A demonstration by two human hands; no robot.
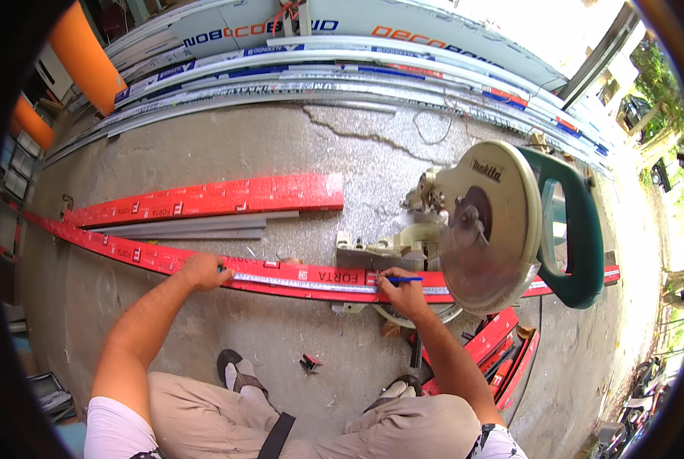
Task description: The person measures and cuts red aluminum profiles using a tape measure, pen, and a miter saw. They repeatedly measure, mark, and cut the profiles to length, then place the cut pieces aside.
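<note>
A long profile in red film (319, 289) lies across the saw base in front of me. A pale measuring tape (303, 281) stretches along its upper face toward the right. My left hand (203, 273) closes over the tape's left end at the profile's edge; a small blue bit shows at its fingertips. Between the fingers of my right hand (404, 298) is a blue pen (409, 279), held against the profile beside the tape. Just right of that hand stands a mitre saw (491, 229) with a round guard and green handle, its head above the profile.
Beyond the profile lie a red-wrapped bundle (219, 197) and grey bars (196, 227). Red offcuts (495, 344) rest on the floor by my right knee, and a small black-and-red piece (309, 363) lies between my feet. Long wrapped profiles (303, 76) line the back.
</note>
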